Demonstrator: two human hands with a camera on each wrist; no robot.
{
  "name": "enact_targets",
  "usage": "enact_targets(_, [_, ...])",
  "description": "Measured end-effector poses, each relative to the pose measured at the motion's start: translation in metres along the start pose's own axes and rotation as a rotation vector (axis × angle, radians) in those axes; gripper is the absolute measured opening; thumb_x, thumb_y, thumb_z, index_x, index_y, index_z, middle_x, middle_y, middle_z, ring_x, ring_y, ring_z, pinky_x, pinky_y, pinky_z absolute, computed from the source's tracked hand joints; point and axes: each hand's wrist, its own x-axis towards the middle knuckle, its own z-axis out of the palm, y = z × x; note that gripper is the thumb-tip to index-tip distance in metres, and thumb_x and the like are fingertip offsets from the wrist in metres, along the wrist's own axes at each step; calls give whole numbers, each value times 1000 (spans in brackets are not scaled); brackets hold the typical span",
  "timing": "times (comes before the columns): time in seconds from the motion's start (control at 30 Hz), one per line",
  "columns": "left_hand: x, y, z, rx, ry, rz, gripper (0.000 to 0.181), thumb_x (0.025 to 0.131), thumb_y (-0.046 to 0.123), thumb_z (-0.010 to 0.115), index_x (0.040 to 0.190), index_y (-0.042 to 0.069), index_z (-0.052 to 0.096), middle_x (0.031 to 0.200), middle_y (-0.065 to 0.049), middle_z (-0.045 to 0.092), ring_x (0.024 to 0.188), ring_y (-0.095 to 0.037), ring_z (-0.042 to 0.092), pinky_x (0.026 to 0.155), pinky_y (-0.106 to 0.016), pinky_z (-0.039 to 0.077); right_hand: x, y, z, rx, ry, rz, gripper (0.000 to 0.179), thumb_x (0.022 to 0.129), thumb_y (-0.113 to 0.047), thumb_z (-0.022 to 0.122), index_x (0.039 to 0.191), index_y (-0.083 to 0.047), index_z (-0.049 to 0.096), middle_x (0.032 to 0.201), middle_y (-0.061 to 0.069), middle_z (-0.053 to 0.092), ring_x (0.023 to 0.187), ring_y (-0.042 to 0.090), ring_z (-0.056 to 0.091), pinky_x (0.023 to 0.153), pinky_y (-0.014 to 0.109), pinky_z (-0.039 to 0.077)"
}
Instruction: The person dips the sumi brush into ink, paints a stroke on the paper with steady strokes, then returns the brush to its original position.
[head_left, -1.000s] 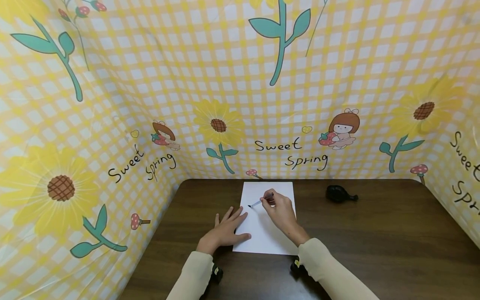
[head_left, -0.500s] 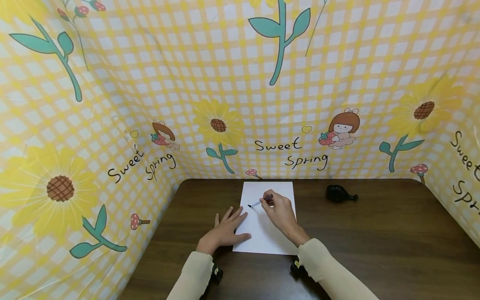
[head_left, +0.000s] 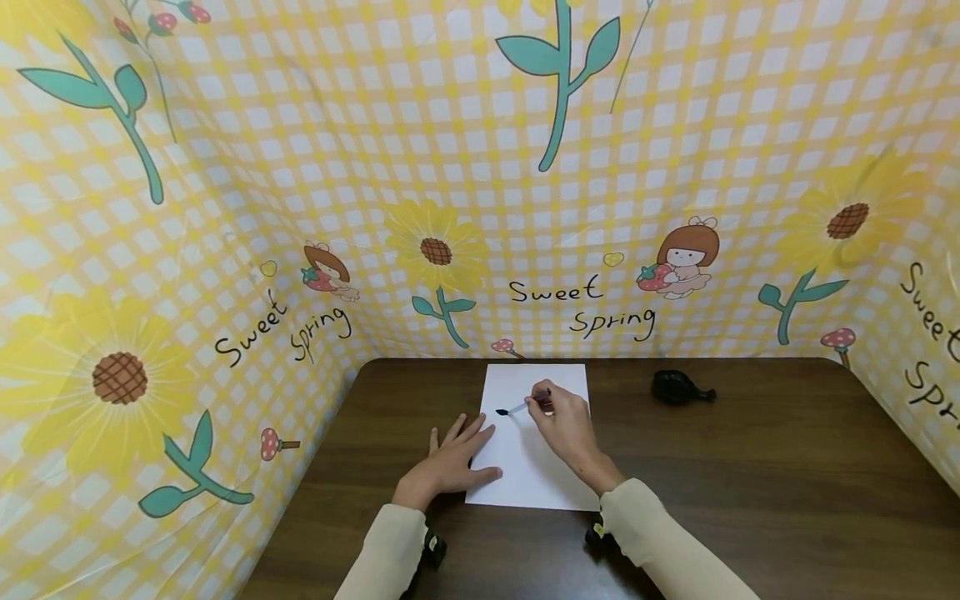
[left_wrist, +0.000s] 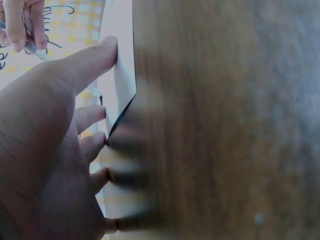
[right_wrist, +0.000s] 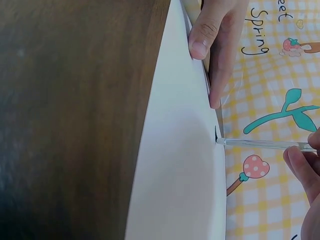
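At two o'clock over the paper [head_left: 527, 467], I see the right hand [head_left: 564, 422] pinching a paintbrush [right_wrist: 265, 144], probably light, soft-tipped, best held mid-handle; left hand [head_left: 447, 465] spread at nine.

One left hand [head_left: 446, 468] and one right hand [head_left: 566, 427] showed. There was one brush [right_wrist: 262, 144], one paper sheet [head_left: 521, 458], one black object [head_left: 677, 388] and one table [head_left: 750, 475].

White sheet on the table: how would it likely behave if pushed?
The sheet looks thin, so it would probably buckle. It lies on a smooth-looking table, so it might slide, though the left hand at its edge may hinder that.
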Motion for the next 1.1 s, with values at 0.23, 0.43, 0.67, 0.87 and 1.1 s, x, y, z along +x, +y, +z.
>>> enact_targets(0.23, [1, -1, 1, 10, 4, -4, 84, 99, 65, 63, 168, 25, 37, 180, -2, 20, 168, -40, 7, 123, -81, 0, 0, 1, -4, -3, -1, 39, 8, 95, -6, 79, 93, -10, 73, 91, 7, 81, 85, 18, 80, 72, 30, 65])
enact_targets(0.43, [1, 0, 0, 6, 2, -4, 85, 98, 65, 64, 168, 25, 36, 180, -2, 20, 167, -40, 6, 123, -81, 0, -2, 1, -9, -14, 10, 48, 7, 96, -7, 79, 93, -10, 72, 91, 7, 81, 84, 18, 79, 71, 31, 65])
enact_targets(0.67, [0, 1, -1, 1, 0, 4, 84, 99, 64, 63, 168, 25, 36, 180, -3, 19, 167, -41, 6, 123, -81, -1, -2, 2, -14, -17, 18, 36, 7, 96, -6, 78, 92, -9, 72, 91, 7, 81, 84, 19, 80, 70, 30, 65])
enact_targets(0.87, [-1, 2, -1, 0, -3, -3, 84, 99, 64, 64, 168, 25, 36, 180, -2, 19, 167, -40, 6, 123, -81, -1, -3, 3, -18, -22, 33, 32, 8, 95, -5, 79, 92, -8, 72, 90, 8, 81, 83, 20, 80, 69, 32, 65])
enact_targets(1.1, [-2, 3, -1, -6, 3, -6, 84, 98, 64, 65, 168, 25, 37, 180, -3, 20, 167, -41, 6, 123, -81, -1, -3, 5, -24, -31, 37, 33, 8, 95, -4, 78, 91, -8, 72, 89, 8, 81, 81, 20, 80, 69, 33, 65])
